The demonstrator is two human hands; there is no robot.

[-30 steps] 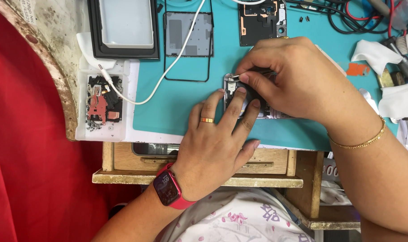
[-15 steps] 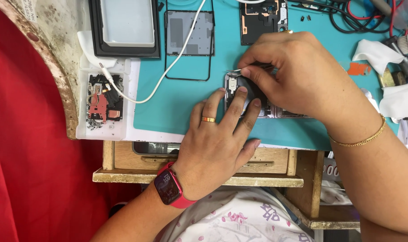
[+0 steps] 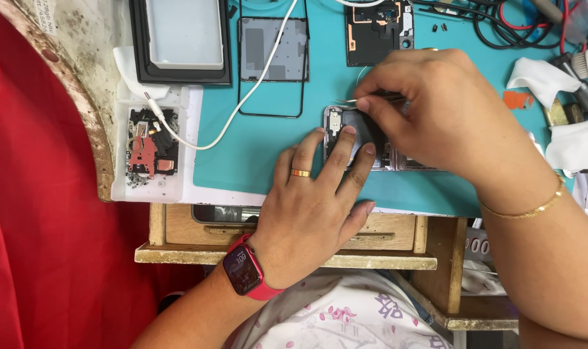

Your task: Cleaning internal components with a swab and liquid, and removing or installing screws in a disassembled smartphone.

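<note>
The left hand is lying flat, with its fingers spread, and is pressing down on the opened phone that is resting on the teal mat. The right hand is hovering just above the phone, its thumb and forefinger closed together on thin metal tweezers; the tips are pointing toward the left hand's fingertips. Beyond the left hand a white cable is crossing a loose phone frame, and to its left a white tray is holding small parts. In my judgement the tweezers could slip and scratch the board, or a tiny part could jump away, if the grip is getting too strong or the phone is sliding under the fingers.
</note>
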